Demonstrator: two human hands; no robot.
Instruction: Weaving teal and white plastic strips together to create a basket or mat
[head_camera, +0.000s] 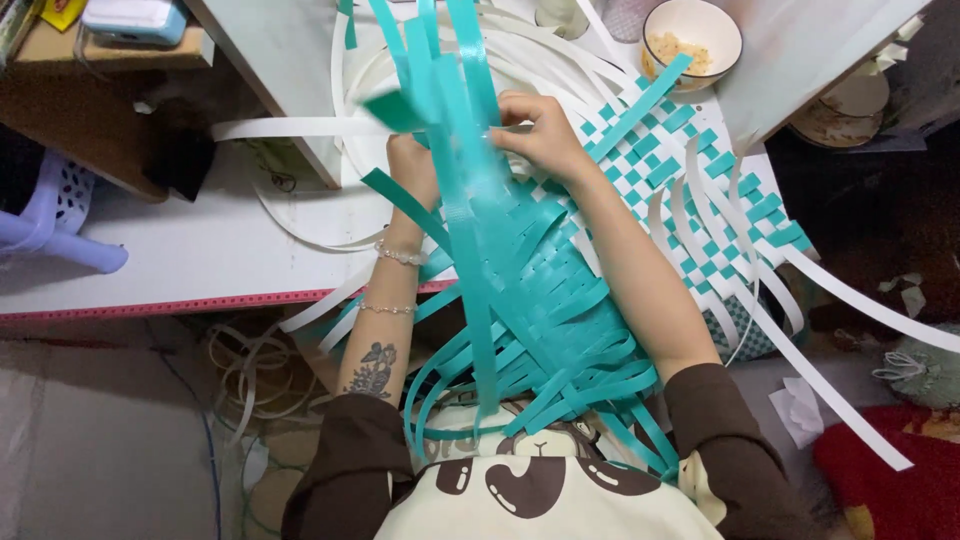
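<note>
— Where were the flat teal plastic strips (500, 260) held?
— Pinched at the weave's edge between the closed fingers of the left hand (412, 165) and right hand (540, 135).
— Advice?
— Tension was best kept even.

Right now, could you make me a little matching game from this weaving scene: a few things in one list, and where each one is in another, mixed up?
Things:
1. bowl
2. teal strips
3. woven teal-and-white mat
4. bead bracelet

Places:
A. on the left wrist
B. at the top of the view, beyond the weaving
C. rising up between both hands
D. spread flat to the right of the right hand

Pairs: 1-B, 2-C, 3-D, 4-A

The left hand is partly hidden behind the strips.
</note>
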